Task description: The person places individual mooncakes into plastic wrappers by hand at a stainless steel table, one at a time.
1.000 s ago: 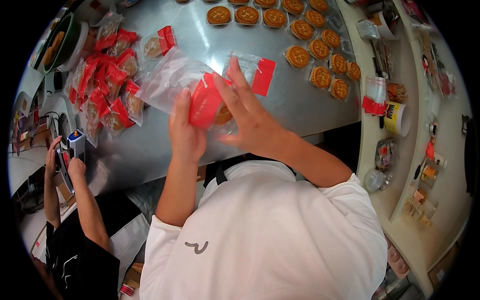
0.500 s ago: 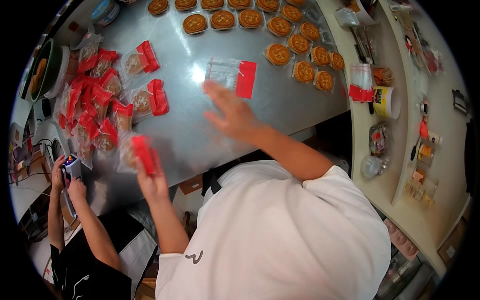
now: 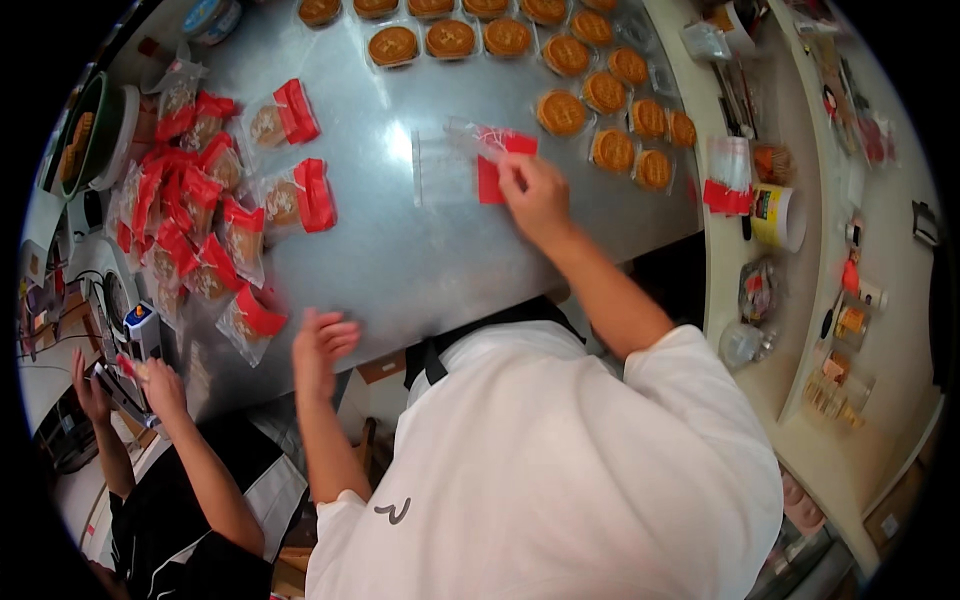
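Note:
My right hand (image 3: 537,198) pinches a clear plastic bag with a red end (image 3: 518,143), its clear part tilting up off the table. Under it lies another flat clear bag (image 3: 440,170), also red at one end. My left hand (image 3: 322,345) holds nothing, its fingers apart, over the table's near edge. Just left of it lies a bagged mooncake (image 3: 250,322) with a red top. Several more bagged mooncakes (image 3: 195,200) are heaped on the left, and two lie apart, one of them the bagged mooncake (image 3: 298,197) nearer me.
Rows of golden mooncakes in clear trays (image 3: 450,38) stand along the far side of the steel table (image 3: 370,250). A shelf unit (image 3: 730,300) with tools and jars borders the right. At lower left a co-worker's hands (image 3: 160,390) are beside a handheld device (image 3: 140,325).
My left hand has let go of the bagged mooncake, which now lies on the table. My right hand has moved right and taken hold of a plastic bag. The co-worker's hands have parted.

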Motion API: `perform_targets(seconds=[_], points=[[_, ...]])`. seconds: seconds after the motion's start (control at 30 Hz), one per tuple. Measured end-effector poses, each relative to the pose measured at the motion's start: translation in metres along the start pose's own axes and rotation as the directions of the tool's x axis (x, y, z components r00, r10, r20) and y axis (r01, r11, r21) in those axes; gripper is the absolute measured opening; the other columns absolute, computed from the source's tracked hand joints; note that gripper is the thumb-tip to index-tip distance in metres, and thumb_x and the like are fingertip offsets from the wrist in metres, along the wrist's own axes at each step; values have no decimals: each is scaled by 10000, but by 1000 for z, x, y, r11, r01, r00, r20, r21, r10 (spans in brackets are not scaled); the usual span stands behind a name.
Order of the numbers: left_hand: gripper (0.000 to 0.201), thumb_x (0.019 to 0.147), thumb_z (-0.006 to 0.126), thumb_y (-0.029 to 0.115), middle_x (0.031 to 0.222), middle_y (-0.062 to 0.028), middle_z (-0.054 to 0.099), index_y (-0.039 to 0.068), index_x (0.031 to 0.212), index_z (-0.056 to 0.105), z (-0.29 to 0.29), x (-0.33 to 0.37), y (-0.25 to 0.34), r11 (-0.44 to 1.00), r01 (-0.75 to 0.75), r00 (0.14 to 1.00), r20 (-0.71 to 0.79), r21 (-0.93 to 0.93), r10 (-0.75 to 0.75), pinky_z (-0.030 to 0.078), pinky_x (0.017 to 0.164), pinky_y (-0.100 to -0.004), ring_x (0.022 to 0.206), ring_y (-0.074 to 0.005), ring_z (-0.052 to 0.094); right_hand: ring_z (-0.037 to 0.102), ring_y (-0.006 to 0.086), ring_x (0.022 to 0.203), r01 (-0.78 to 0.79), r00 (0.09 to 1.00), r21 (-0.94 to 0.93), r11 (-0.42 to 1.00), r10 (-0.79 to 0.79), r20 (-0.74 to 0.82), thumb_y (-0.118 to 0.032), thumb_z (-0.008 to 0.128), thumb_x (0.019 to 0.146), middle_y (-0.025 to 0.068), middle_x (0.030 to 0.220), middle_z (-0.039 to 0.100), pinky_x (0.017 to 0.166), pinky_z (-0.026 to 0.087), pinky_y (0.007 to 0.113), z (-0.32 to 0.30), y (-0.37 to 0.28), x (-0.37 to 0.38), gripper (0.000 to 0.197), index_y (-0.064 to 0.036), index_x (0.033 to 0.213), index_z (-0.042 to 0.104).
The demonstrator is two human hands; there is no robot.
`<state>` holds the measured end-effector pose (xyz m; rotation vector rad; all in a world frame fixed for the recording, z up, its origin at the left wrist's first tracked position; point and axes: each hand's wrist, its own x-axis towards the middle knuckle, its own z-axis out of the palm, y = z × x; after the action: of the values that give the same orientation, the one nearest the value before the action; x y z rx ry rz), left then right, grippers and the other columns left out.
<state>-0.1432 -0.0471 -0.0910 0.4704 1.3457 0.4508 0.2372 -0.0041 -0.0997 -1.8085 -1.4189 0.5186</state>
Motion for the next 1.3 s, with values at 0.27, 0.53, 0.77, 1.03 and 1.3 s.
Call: perform_targets(seconds=[0.27, 0.53, 0.77, 1.03, 1.3], points=[[332, 931, 490, 168, 1127, -127, 568, -23, 1202, 474, 142, 24, 51, 763, -360, 932, -174, -536, 318, 494, 860, -325, 1023, -208, 579, 559, 231, 1071, -26, 813, 614, 789, -341, 472, -7, 483, 820, 154, 1160, 580, 912, 423, 348, 54, -103, -24, 353, -17, 1166, 556], [215, 919, 498, 104, 1084, -109, 591, -12, 1099, 516, 99, 21, 77, 621, -497, 868, -355, -606, 347, 535, 813, -342, 961, -199, 609, 224, 318, 1340, 570, 822, -535, 624, -432, 372, -251, 631, 751, 180, 1424, 282, 1104, 144, 461, 98, -12, 200, 777, -25, 1385, 245], [268, 934, 495, 196, 1099, -100, 593, 6, 1122, 513, 79, 11, 98, 608, -472, 881, -333, -638, 335, 532, 802, -345, 972, -200, 607, 217, 306, 1351, 704, 691, -418, 575, -418, 590, -306, 645, 737, 173, 1422, 296, 1120, 138, 429, 105, -19, 213, 821, -83, 1412, 234], [277, 937, 487, 203, 1134, -102, 591, 16, 1140, 516, 77, 18, 113, 500, -446, 892, -321, -742, 320, 506, 865, -372, 1011, -217, 599, 435, 306, 1116, 624, 668, -227, 747, -359, 652, -245, 713, 672, 167, 1185, 452, 952, 387, 382, 99, -32, 195, 833, -51, 1367, 298], [269, 942, 482, 222, 1074, -113, 616, 9, 1097, 536, 111, 19, 116, 528, -474, 877, -326, -704, 353, 516, 849, -374, 954, -221, 625, 425, 325, 1056, 230, 942, 143, 963, -257, 214, -184, 773, 601, 180, 1130, 400, 910, 393, 394, 20, -157, 56, 837, -17, 1291, 330]])
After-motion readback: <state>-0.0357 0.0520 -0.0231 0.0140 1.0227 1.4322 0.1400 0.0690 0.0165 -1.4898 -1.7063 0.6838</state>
